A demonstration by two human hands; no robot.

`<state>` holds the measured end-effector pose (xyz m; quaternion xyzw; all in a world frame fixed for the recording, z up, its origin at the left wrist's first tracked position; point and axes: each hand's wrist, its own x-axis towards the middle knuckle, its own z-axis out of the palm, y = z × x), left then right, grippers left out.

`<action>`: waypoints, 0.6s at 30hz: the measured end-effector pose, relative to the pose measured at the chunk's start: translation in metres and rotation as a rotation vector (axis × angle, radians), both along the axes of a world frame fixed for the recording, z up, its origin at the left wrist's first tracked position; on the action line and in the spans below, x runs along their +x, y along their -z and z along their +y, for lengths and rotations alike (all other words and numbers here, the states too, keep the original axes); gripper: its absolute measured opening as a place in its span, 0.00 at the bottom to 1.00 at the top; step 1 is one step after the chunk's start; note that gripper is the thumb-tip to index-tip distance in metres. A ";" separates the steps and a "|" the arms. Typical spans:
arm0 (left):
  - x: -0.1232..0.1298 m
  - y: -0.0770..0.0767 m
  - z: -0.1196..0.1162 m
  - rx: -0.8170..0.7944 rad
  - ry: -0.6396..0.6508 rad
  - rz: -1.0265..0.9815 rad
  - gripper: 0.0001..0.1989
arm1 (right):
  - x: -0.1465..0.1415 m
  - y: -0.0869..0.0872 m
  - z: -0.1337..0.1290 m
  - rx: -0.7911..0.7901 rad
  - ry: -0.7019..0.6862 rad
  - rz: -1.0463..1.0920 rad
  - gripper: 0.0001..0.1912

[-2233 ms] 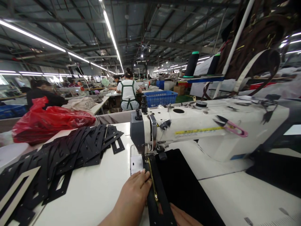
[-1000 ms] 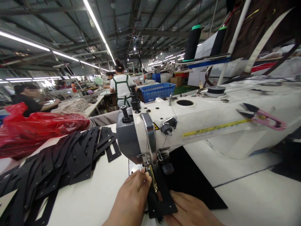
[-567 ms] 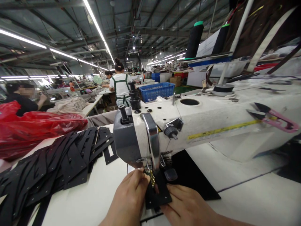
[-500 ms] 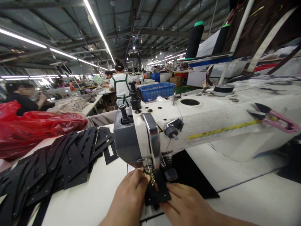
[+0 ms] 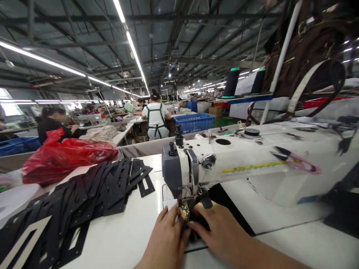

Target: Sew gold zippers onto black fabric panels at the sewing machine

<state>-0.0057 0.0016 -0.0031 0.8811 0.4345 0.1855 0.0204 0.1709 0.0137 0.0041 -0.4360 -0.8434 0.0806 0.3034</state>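
Note:
A white and grey sewing machine [image 5: 171, 170] stands over the white table. Just left of its needle area is my left hand [image 5: 167, 233], fingers bent together on a dark piece beside the presser foot. My right hand [image 5: 220, 228] lies to the right, its thumb and fingers closed around the edge of a black piece [image 5: 202, 221] under the machine head. Gold-coloured metal [image 5: 185, 210] shows between the hands. A larger black sheet [image 5: 227, 200] lies beneath the arm. Fingertips partly hide the piece being held.
Black frame-shaped pieces [image 5: 92, 190] are piled on the left. Behind them sits a red plastic bag [image 5: 70, 151]. Pink-handled snips [image 5: 304, 163] rest on the machine arm. Thread cones [image 5: 231, 84] stand at the back right. A person [image 5: 157, 116] sits ahead near a blue basket [image 5: 195, 123].
The view has shifted, so the machine appears farther right and smaller. My right hand has moved up the black piece, nearer the presser foot, and its thumb now bends inward.

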 end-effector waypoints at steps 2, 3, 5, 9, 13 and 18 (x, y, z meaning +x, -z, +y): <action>0.000 -0.001 -0.002 -0.053 -0.015 0.026 0.24 | -0.002 -0.005 0.006 -0.095 -0.036 -0.035 0.11; -0.001 -0.002 -0.003 -0.071 -0.013 0.030 0.27 | -0.002 -0.006 0.008 -0.114 -0.069 -0.065 0.11; -0.003 0.000 -0.003 -0.071 0.001 0.010 0.31 | -0.003 -0.009 0.013 -0.121 -0.122 -0.133 0.08; -0.006 0.011 -0.001 0.062 0.072 -0.080 0.26 | -0.001 -0.010 0.021 -0.071 -0.182 -0.220 0.07; -0.005 0.017 0.001 0.190 0.108 -0.158 0.18 | 0.002 -0.003 0.027 -0.024 -0.234 -0.273 0.08; -0.004 0.012 -0.002 0.245 0.125 -0.181 0.16 | 0.003 0.004 0.027 -0.014 -0.282 -0.292 0.06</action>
